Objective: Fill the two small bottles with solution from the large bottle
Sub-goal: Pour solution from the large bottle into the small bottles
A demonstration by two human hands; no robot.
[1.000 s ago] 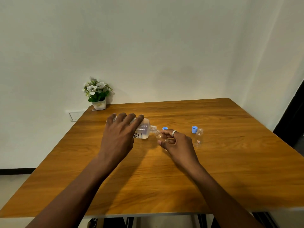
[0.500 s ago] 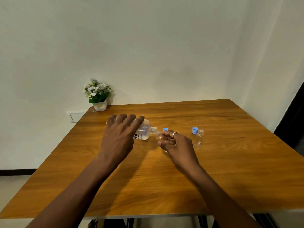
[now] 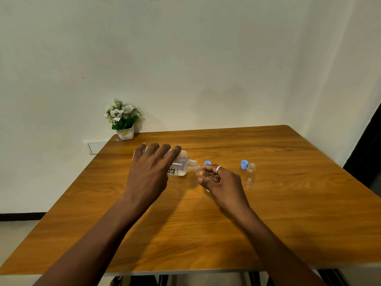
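Left hand (image 3: 149,172) grips large bottle (image 3: 179,165) tipped sideways, neck at small bottle (image 3: 200,172) pinched in right hand (image 3: 221,180), mid-surface (image 3: 206,234). Second small bottle (image 3: 250,174) upright toward right edge, two blue caps (image 3: 244,164) nearby

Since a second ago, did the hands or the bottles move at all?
Hardly anything changed. The left hand keeps the large bottle tipped on its side, its mouth at the small bottle that the right hand keeps pinching. Nothing was picked up or let go. The other small bottle stands where it was, and both blue caps stay on the table.
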